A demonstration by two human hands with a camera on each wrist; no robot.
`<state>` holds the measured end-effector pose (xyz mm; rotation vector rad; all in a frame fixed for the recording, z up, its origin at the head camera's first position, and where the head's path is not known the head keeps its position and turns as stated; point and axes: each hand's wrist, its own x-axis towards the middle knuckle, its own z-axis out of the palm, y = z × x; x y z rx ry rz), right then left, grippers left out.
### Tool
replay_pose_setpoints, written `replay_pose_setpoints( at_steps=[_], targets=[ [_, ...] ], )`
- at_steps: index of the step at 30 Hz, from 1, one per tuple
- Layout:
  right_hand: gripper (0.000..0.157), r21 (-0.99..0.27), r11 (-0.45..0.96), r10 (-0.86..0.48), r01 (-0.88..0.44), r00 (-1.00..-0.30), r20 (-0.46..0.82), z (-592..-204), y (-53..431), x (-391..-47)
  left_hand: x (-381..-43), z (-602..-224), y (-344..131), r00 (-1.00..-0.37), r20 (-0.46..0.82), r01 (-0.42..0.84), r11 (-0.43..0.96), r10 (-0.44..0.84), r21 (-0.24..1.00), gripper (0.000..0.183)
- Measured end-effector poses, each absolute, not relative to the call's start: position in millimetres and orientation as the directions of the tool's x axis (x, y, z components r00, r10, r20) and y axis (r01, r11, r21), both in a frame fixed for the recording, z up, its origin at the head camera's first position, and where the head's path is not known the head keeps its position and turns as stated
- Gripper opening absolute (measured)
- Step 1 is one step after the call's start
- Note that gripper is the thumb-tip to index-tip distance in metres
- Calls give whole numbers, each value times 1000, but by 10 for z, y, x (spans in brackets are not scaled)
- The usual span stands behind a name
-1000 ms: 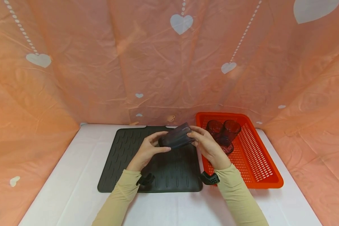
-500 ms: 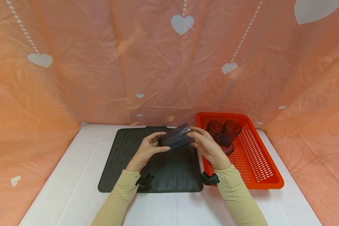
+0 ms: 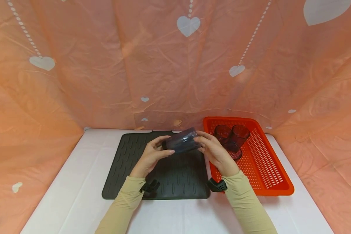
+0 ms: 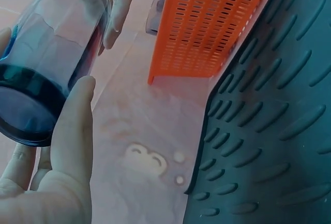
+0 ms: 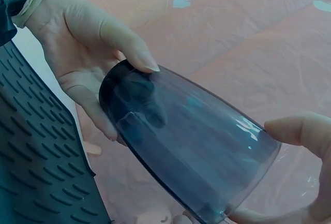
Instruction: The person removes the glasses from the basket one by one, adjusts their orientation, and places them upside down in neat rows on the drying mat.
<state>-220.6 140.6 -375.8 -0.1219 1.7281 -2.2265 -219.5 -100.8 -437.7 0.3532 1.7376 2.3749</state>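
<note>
A dark, see-through drinking glass (image 3: 181, 141) is held tilted on its side above the black ribbed mat (image 3: 175, 178). My left hand (image 3: 152, 156) grips its thick base, the thumb along the near side. At the rim end, my right hand (image 3: 214, 151) pinches the glass between thumb and fingers. The left wrist view shows the heavy dark base of the glass (image 4: 31, 105) toward the camera. In the right wrist view, the left hand (image 5: 88, 53) wraps the base of the glass (image 5: 191, 141), and the right hand (image 5: 305, 146) holds the rim.
To the right stands an orange perforated basket (image 3: 269, 162). Inside it, toward the back left, are several similar glasses (image 3: 240, 134). Mat and basket lie on a white-covered table (image 3: 70, 182). A pink curtain with hearts (image 3: 163, 65) hangs behind and at both sides.
The glass has turned slightly about its length, its highlights shifting. My left thumb and fingers have slid a little left along the base; the right hand has stayed in place.
</note>
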Motion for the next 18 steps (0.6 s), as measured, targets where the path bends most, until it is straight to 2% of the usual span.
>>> replay_pose_setpoints(
  at_steps=[7, 14, 18],
  targets=[
    [54, -956, -240, -299, 170, -950, -94, -3762, 1425, -2202, -2185, -4379, -1022, -957, 93, -2, -328, 275, 945, 59],
    [38, -943, -307, -293, 127, -956, -33, -3759, 1510, -2214, -2173, -4377, -1067, -959, 101, 6, -335, 267, 942, 60],
    [33, -934, -336, -281, 124, -959, -26, -3726, 1552, -2204, -2169, -4385, -1093, -964, 92, 1, -342, 248, 940, 60]
  ],
)
